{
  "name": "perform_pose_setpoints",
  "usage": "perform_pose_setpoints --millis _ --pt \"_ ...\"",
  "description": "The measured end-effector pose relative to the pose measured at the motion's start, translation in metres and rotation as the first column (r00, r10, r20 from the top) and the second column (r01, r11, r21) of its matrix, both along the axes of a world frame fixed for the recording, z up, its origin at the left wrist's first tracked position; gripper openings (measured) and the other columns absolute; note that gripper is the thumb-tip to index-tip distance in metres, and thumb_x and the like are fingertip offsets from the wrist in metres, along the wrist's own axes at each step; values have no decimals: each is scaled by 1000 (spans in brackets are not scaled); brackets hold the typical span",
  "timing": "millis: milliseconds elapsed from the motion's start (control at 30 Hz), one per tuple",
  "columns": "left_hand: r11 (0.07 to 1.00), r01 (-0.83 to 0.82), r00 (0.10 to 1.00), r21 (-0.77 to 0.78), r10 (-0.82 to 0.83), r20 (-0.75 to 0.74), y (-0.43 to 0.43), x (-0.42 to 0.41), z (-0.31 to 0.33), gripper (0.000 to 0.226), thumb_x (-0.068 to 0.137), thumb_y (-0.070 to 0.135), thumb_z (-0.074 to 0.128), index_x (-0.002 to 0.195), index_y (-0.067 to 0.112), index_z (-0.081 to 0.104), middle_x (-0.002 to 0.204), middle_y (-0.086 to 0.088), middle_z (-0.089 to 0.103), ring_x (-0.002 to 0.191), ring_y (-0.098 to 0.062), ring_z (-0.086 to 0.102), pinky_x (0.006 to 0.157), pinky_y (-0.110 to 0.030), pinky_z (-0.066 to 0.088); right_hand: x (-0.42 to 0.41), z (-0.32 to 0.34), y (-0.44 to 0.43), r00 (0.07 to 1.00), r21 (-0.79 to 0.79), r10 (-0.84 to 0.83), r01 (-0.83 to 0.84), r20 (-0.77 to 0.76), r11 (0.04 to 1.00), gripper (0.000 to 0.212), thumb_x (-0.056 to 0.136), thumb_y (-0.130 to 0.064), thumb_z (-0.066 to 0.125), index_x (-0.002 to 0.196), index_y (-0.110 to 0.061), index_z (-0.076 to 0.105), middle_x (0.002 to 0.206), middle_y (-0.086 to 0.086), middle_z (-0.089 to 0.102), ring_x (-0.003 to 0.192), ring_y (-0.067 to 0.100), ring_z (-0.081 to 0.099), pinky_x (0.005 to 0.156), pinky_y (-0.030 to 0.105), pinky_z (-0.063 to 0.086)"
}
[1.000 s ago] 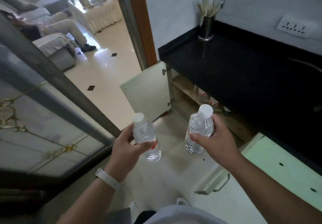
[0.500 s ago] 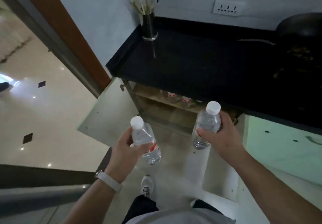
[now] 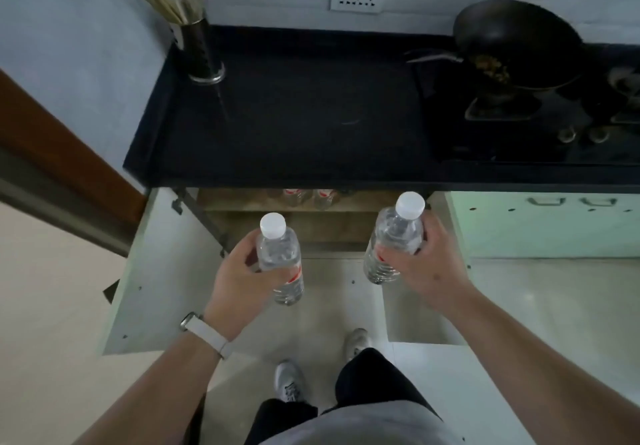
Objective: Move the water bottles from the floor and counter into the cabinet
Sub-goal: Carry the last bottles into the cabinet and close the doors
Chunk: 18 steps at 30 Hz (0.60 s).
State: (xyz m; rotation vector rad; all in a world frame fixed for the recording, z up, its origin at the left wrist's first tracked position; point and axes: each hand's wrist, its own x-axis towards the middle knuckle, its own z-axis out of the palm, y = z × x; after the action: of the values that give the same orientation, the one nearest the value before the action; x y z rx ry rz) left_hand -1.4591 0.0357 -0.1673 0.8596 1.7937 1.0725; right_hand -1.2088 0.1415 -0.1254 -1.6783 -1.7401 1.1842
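My left hand (image 3: 239,281) grips a clear water bottle (image 3: 280,257) with a white cap and a red label, held upright. My right hand (image 3: 426,264) grips a second clear water bottle (image 3: 393,236) of the same kind. Both bottles hang in front of the open cabinet (image 3: 287,219) under the black counter (image 3: 294,125). On the cabinet's wooden shelf stand two more bottles (image 3: 311,196), mostly hidden by the counter's edge.
The cabinet's two doors stand wide open, the left door (image 3: 156,264) and the right door (image 3: 422,313). A holder of chopsticks (image 3: 197,49) stands at the counter's back left, a black wok (image 3: 516,42) on the stove at the right. A closed green cabinet (image 3: 554,226) is to the right.
My view has swung right and squared up to the cabinet. Both hands still carry their bottles, now closer to the cabinet opening. The doorway and glass door have left the view.
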Motion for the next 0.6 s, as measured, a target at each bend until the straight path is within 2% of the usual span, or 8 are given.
perform_pose_setpoints --millis 167,300,467,600 --pt "998 53 998 -37 -52 21 39 2 -19 51 70 17 90 109 39 66 102 13 73 97 -8 69 84 -31 55 4 -19 16 998 -51 -59 60 18 997 60 73 -37 82 122 -35 47 102 -18 62 87 -1 61 62 14 43" --pt "993 92 996 -72 -90 24 68 6 -48 58 67 23 93 115 38 65 108 11 73 103 -11 69 88 -33 55 4 -58 42 996 -116 -91 88 -15 989 64 73 -35 83 121 -40 43 105 -19 61 92 2 62 70 21 51" --pt "986 126 992 -110 -124 26 102 14 -110 59 65 26 94 116 38 65 110 14 72 105 -8 68 94 -38 55 1 -126 70 987 -128 -156 149 -45 980 63 72 -34 84 121 -38 43 104 -18 60 91 1 60 66 18 46" --pt "983 170 985 -73 -170 9 125 22 -178 60 66 23 93 119 35 65 112 15 72 107 -6 67 99 -42 54 -1 -195 92 981 -101 -174 165 -88 981 58 71 -30 83 116 -33 46 101 -16 60 89 2 60 64 17 42"
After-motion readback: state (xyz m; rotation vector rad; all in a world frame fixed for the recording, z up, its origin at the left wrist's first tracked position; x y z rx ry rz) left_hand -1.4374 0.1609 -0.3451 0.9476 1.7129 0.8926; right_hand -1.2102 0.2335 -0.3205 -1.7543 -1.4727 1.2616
